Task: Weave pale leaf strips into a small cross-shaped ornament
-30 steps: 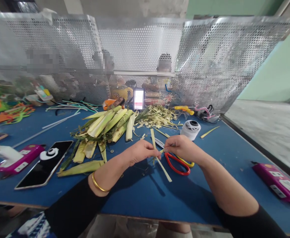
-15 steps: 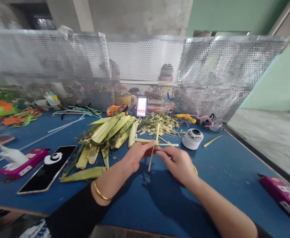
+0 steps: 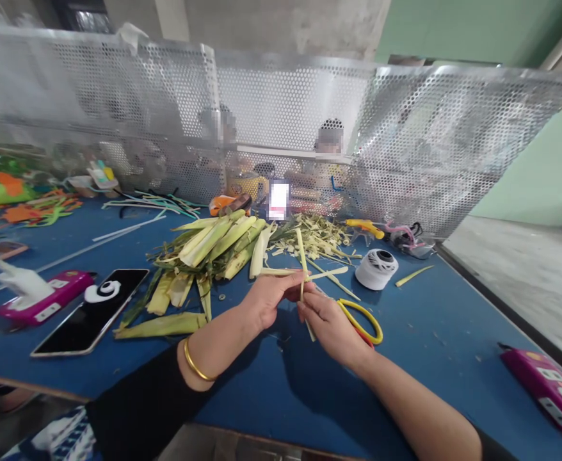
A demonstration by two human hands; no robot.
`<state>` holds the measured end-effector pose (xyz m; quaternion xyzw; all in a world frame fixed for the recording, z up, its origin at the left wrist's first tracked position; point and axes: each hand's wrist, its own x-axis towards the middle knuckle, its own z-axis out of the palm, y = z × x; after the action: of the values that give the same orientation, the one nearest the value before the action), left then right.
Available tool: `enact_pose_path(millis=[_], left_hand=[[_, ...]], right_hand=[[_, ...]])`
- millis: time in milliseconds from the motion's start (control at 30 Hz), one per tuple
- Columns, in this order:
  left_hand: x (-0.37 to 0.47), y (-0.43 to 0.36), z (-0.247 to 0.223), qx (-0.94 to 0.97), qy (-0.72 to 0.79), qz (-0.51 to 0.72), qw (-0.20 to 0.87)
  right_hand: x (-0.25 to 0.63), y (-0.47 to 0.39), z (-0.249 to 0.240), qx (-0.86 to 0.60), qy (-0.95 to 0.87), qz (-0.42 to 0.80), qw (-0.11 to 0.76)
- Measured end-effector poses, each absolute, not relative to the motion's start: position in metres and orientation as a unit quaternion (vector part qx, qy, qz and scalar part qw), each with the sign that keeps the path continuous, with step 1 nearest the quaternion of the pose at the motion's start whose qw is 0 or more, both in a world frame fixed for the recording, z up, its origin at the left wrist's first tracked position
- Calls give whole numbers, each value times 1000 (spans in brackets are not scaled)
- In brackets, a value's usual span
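Observation:
My left hand (image 3: 272, 296) pinches narrow pale-green corn husk strips (image 3: 301, 250) where they cross. One strip points away from me, others stick out to the left and right. My right hand (image 3: 329, 325) is closed on the strip end that hangs toward me, just below the crossing. The fingertips of both hands are close together and hide part of the crossing. Beside my right hand lie scissors (image 3: 381, 330) with yellow and red handles, partly covered by it. A pile of corn husks (image 3: 218, 246) lies to the left of my hands.
Husk scraps (image 3: 317, 237) lie behind my hands, near a white spool-like roll (image 3: 376, 269). A phone (image 3: 91, 314) and a magenta power strip (image 3: 45, 298) are at left, another power strip (image 3: 547, 387) at right. A perforated metal screen (image 3: 281, 109) backs the table; people show blurred behind it.
My right hand has moved slightly left and toward me, onto the near strip end. The scissors' handles now show more beside it. The view has shifted a little.

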<state>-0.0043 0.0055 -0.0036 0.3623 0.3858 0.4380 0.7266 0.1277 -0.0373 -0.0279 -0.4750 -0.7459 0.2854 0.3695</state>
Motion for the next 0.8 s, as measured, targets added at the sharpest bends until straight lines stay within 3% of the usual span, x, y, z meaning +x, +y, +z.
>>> enact_pose_path(millis=[433, 600, 700, 800], left_hand=[[-7, 3, -1, 461, 352, 404, 707], [-5, 4, -6, 447, 396, 443, 669], [-6, 6, -6, 447, 416, 431, 664], [-6, 4, -3, 471, 410, 387, 678]], right_hand=[[127, -37, -29, -483, -715, 313, 397], [132, -42, -21, -498, -770, 173, 361], [147, -40, -10, -551, -714, 31, 432], [161, -30, -4, -596, -623, 120, 493]])
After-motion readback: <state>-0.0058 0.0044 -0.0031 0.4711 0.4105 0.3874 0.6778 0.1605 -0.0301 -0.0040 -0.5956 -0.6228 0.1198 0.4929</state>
